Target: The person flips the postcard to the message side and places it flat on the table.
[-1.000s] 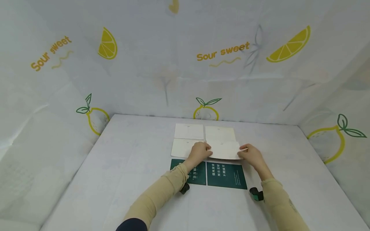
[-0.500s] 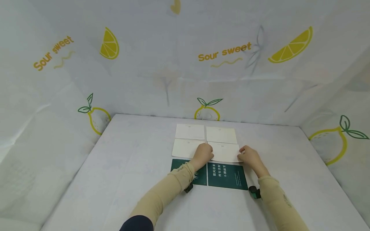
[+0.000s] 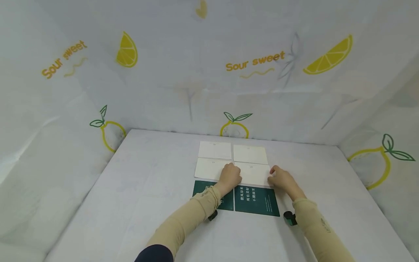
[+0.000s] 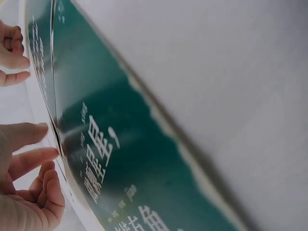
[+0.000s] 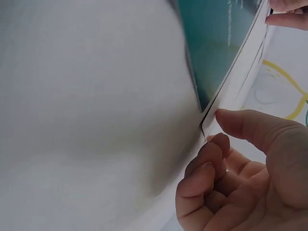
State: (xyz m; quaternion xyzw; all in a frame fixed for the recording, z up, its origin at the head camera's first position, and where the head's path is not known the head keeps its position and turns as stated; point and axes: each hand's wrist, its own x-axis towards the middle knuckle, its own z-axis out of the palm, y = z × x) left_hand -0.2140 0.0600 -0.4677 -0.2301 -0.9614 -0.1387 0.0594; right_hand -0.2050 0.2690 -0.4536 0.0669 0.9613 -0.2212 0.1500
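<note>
Four-way rows of white-faced cards lie on the table in the head view, with two green cards printed with white characters in front. My left hand [image 3: 230,175] pinches the left edge of the near right white card [image 3: 254,174], thumb and forefinger at its edge; the left hand's fingers [image 4: 33,161] show in the left wrist view. At that card's right edge, my right hand [image 3: 282,180] pinches the near corner, with its thumb [image 5: 245,125] and curled fingers there. The card lies almost flat, close behind the right green card [image 3: 256,201]. My left hand and forearm partly cover the left green card [image 3: 201,186].
Beside it lies the near left white card [image 3: 209,168]. Behind are the far left white card [image 3: 214,150] and far right white card [image 3: 250,154]. A lemon-printed white sheet [image 3: 183,102] rises behind the white table [image 3: 140,189].
The near right white card has come down flatter and slightly toward me, uncovering the far right card's near edge. My left hand has shifted a little right; my right hand stays at the card's right edge.
</note>
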